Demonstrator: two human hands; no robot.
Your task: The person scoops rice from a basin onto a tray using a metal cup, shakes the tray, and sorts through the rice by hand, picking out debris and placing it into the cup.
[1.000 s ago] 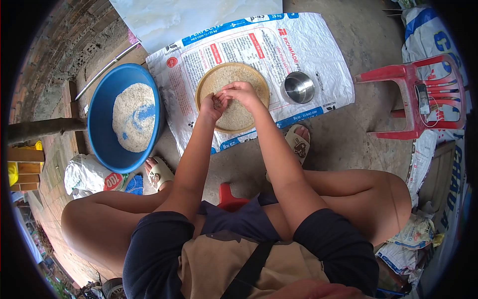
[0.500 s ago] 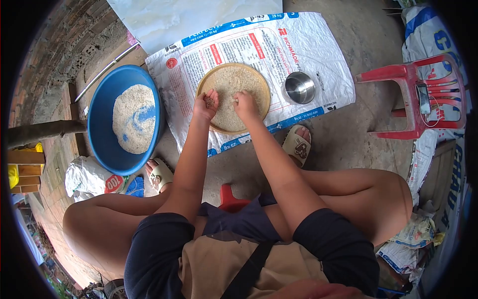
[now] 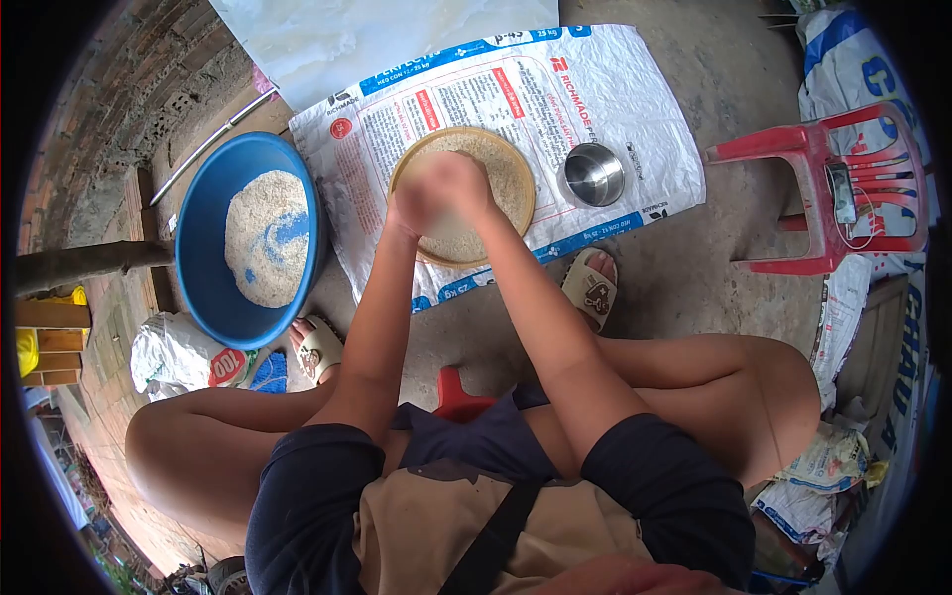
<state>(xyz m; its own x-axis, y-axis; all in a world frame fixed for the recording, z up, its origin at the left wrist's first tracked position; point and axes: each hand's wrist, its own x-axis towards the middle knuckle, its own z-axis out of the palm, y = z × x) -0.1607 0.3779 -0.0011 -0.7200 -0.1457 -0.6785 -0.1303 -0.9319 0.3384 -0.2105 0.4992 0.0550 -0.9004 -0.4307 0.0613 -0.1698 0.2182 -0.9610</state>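
Note:
A round tray (image 3: 529, 203) with a pale rim holds a layer of grain (image 3: 506, 178) and lies on a flattened printed sack (image 3: 654, 129). Over the tray's left half, my left hand (image 3: 415, 203) and my right hand (image 3: 460, 180) are together, touching or nearly so. Both are blurred, so their fingers and anything in them cannot be made out. A metal bowl (image 3: 594, 175) stands on the sack to the right of the tray. At the left is a blue basin (image 3: 198, 283) with pale grain and a blue patch inside.
A red plastic chair (image 3: 815, 198) at the right bears a phone-like device (image 3: 842, 194) with a cable. A metal pole (image 3: 213, 144) lies behind the basin. A white plastic bag (image 3: 178, 352) sits near my left foot. Sacks line the right side.
My right hand has moved left from the middle of the tray to my left hand. Half a second ago the left palm was turned up with grain in it; now both hands are blurred.

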